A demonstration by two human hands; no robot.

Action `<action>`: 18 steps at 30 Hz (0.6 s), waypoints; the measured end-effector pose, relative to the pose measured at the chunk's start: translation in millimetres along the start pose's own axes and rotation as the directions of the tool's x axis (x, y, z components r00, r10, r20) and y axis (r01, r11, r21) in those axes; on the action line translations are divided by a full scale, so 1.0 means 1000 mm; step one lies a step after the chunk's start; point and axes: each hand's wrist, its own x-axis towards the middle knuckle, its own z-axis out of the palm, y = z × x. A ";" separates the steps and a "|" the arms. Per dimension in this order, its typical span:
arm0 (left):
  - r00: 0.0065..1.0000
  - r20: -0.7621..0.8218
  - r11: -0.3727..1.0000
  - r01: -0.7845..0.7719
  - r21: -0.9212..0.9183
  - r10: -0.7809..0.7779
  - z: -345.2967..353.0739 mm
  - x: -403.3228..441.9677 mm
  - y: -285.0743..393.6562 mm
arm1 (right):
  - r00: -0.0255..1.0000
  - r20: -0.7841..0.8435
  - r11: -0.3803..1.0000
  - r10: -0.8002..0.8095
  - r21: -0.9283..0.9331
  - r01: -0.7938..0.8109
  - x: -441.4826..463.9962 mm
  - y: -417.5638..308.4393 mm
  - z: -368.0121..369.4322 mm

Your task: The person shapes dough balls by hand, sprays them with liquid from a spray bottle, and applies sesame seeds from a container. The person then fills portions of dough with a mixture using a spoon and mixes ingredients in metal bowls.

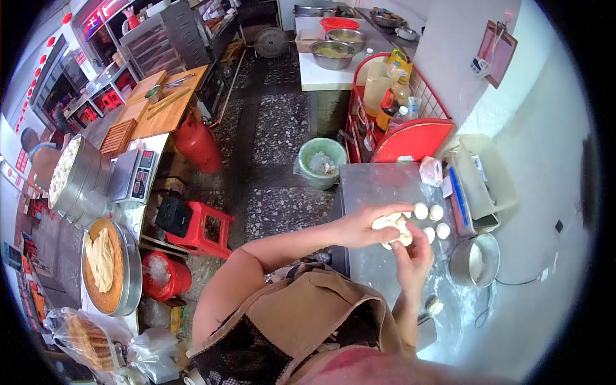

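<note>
Above the metal worktop (372,183), both hands close round a lump of pale dough (390,223). My left hand (361,226) has its thumb and fingers round the upper side of the dough. From below right, my right hand (412,258) grips it with bent fingers, which partly cover it. Just beyond the fingers lie several small white dough balls (436,212) on the floury surface. Another dough piece (434,305) sits nearer my body, beside my right forearm.
A metal pot (475,260) and a plastic bin (484,173) stand at the worktop's right. Beyond are a red rack (410,141) of bottles and a green bucket (322,163). On the left are a scale (131,176), a steamer (80,173) and a red stool (205,228).
</note>
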 end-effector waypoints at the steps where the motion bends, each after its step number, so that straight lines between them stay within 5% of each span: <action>1: 0.996 0.080 0.995 0.056 -0.081 -0.049 0.002 0.000 0.004 | 1.000 -0.009 1.000 -0.004 -0.005 0.004 -0.001 -0.004 -0.003; 3: 0.995 0.034 0.995 -0.097 -0.014 0.097 0.009 0.002 -0.005 | 0.991 0.029 0.974 -0.133 -0.183 0.136 -0.002 -0.012 -0.007; 4: 0.999 0.040 1.000 -0.014 0.019 0.014 0.012 0.003 0.005 | 0.953 0.013 0.923 -0.302 -0.246 0.295 0.002 -0.014 -0.005; 5: 0.997 0.042 0.996 0.066 0.055 -0.069 0.013 0.004 0.012 | 0.952 0.006 0.922 -0.306 -0.249 0.298 -0.001 -0.013 -0.008; 8: 0.987 0.102 0.943 -0.151 0.297 0.126 0.019 0.009 0.009 | 0.962 -0.036 0.916 -0.271 -0.318 0.246 -0.012 -0.010 -0.018; 10: 0.945 0.153 0.843 -0.327 0.428 0.289 0.025 0.010 0.009 | 0.974 -0.097 0.962 -0.206 -0.200 0.184 -0.016 -0.014 -0.018; 15: 0.908 0.215 0.783 -0.418 0.460 0.359 0.040 0.013 0.002 | 0.993 -0.036 0.979 -0.116 -0.172 0.108 -0.023 -0.023 -0.030; 17: 0.940 0.254 0.828 -0.325 0.457 0.229 0.044 0.015 0.000 | 0.997 -0.005 0.977 -0.083 -0.199 0.080 -0.023 -0.031 -0.034; 18: 0.940 0.255 0.830 -0.324 0.454 0.227 0.046 0.015 -0.001 | 1.000 0.025 0.998 -0.007 -0.064 0.008 -0.023 -0.036 -0.035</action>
